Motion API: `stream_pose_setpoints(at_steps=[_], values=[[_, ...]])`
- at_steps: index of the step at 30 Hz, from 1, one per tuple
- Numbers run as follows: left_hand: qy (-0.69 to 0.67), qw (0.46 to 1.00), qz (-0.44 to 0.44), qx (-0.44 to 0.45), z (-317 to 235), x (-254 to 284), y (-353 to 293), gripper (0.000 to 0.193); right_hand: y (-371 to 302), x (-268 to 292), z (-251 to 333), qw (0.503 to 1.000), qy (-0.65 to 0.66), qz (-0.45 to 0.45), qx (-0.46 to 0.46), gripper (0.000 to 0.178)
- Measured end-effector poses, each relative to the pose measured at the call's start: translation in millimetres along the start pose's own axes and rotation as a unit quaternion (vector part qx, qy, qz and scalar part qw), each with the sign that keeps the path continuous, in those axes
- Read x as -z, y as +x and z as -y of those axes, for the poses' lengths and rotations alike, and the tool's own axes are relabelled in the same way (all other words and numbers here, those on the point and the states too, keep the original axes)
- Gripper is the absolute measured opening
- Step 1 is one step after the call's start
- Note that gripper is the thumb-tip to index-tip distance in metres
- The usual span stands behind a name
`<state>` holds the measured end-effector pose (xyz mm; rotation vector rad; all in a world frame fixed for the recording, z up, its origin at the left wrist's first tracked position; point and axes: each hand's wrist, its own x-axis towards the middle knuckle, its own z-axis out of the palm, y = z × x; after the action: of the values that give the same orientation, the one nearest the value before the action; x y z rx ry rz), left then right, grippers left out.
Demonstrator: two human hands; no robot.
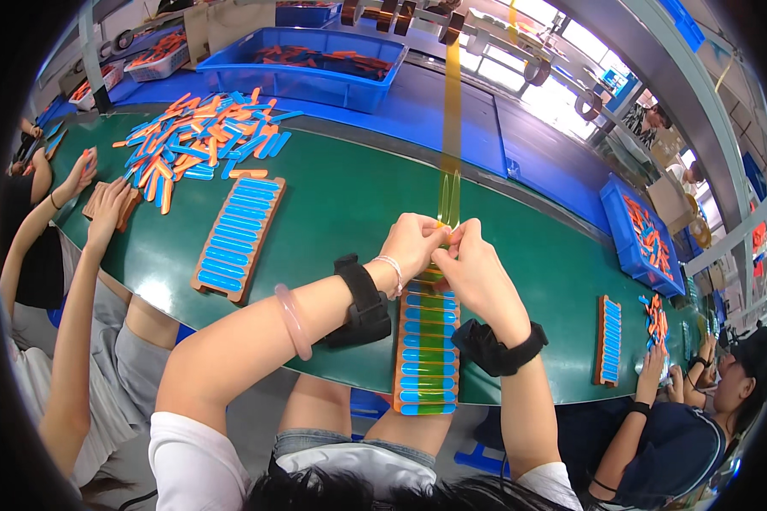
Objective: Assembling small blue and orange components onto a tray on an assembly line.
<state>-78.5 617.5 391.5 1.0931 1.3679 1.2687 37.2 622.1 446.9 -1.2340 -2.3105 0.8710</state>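
Note:
A strip of see-through yellow tape (451, 119) runs down from above to my two hands. My left hand (412, 245) pinches the tape between thumb and fingers. Close against it, my right hand (479, 268) is closed on the same tape, fingertips nearly touching the left ones. Below them lies a brown slotted tray (399, 393) at the table's near edge, filled with a row of blue flat strips (412, 355). Tape stretches down the middle of this row and looks green over the blue. My hands cover the tray's far end.
Left of me on the green table (332, 198) lies another filled tray (238, 236), with a heap of orange and blue strips (204, 136) beyond it. Blue bins (302, 94) stand at the back. Co-workers' hands (102, 209) work at both sides; another filled tray (608, 341) is at right.

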Motion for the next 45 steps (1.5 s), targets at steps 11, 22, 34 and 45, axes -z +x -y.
stream_pose_setpoints(at_steps=[11,22,34,45], values=[[0.491,0.854,-0.125,-0.120,-15,5,-2,0.081,-17,32,-28,0.992,-0.118,-0.045,-0.004,0.034],[-0.338,0.920,0.192,0.045,-97,44,-89,0.037,-30,-1,-71,0.981,0.015,0.171,0.092,0.050],[0.409,0.830,-0.363,-0.109,-3,100,-203,0.079,28,22,-14,0.902,-0.360,0.178,0.156,0.067],[0.410,0.827,-0.382,-0.051,26,127,-181,0.095,47,67,-105,0.890,-0.454,-0.026,0.041,0.038]])
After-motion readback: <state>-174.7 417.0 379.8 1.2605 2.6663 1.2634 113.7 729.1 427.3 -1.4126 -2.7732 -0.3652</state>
